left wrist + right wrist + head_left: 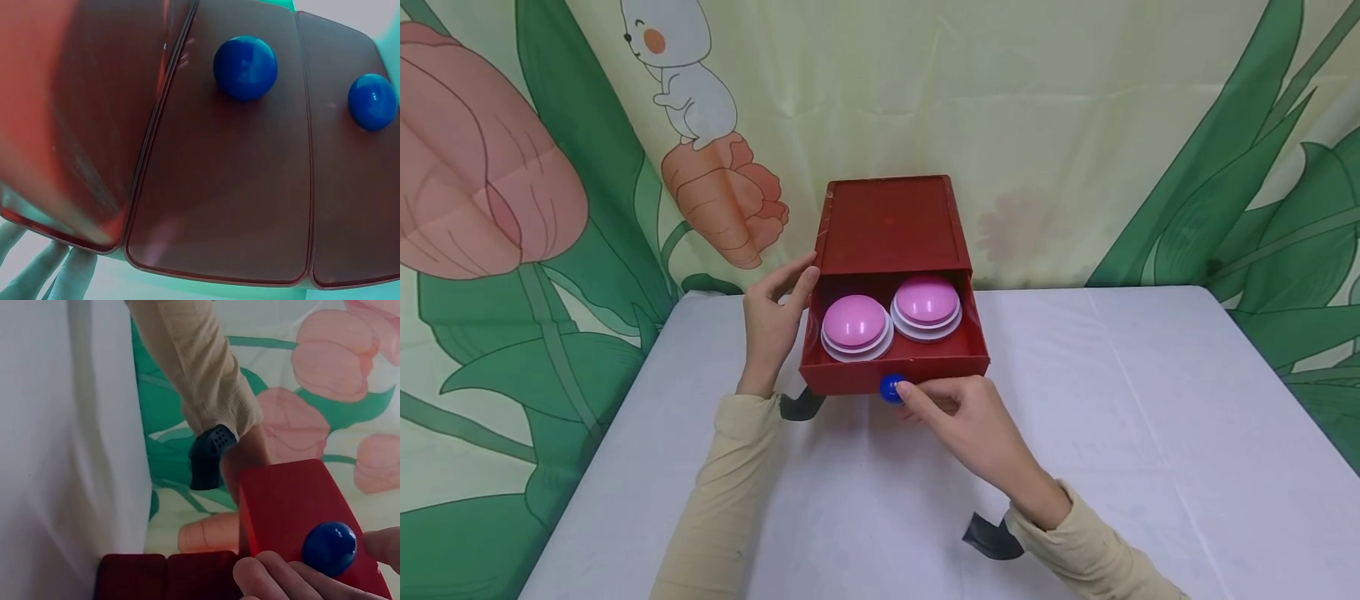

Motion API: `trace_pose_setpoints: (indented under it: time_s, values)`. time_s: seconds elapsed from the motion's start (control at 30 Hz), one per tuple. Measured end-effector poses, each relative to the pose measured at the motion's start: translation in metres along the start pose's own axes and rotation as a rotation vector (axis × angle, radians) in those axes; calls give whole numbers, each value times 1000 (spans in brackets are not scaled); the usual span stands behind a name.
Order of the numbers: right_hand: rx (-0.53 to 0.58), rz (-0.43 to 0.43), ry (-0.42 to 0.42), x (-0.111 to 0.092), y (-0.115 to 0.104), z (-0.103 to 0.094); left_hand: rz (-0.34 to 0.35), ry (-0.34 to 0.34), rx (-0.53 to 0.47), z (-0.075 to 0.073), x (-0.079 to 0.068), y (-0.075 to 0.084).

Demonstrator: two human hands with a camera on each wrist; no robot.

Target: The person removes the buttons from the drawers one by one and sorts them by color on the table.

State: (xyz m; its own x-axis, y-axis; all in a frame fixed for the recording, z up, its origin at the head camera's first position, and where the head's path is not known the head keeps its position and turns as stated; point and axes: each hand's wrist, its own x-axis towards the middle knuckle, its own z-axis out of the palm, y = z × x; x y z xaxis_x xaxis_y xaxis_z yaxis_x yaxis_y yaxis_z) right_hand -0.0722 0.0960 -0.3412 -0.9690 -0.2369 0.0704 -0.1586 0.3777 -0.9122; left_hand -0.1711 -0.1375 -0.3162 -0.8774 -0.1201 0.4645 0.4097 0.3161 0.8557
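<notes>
A red drawer cabinet [891,225] stands at the back of the table, its top drawer [850,382] pulled out. Inside that drawer sit two pink-domed round pieces [854,321] [927,298] on white tiered bases, side by side. My right hand [973,429] pinches the drawer's blue round knob [329,549] between thumb and fingers. Against the cabinet's left side, near the top edge, rests my left hand [772,321]; its extended fingers [72,272] also show along the cabinet's side in the left wrist view. Two lower drawer fronts [219,187] there have blue knobs [245,67].
White cloth [1112,433] covers the table. Behind it hangs a printed fabric backdrop [887,92] with tulips, a carrot and a white animal; the cabinet stands close to it. A black device or strap [992,537] shows at each wrist.
</notes>
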Motion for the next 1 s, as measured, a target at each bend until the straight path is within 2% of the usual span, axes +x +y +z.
trace_pose_setpoints:
  time_s: [0.3, 0.63, 1.0]
  values:
    - [-54, -10, 36, -3, -6, -11, -12, -5, -5, -1, 0, -2]
    - [-121, -105, 96, -5, -19, -27, 2, 14, -3, 1, -1, -4]
    - [-178, -182, 122, -10, -35, -44, 5, 15, 17, 1, -2, -1]
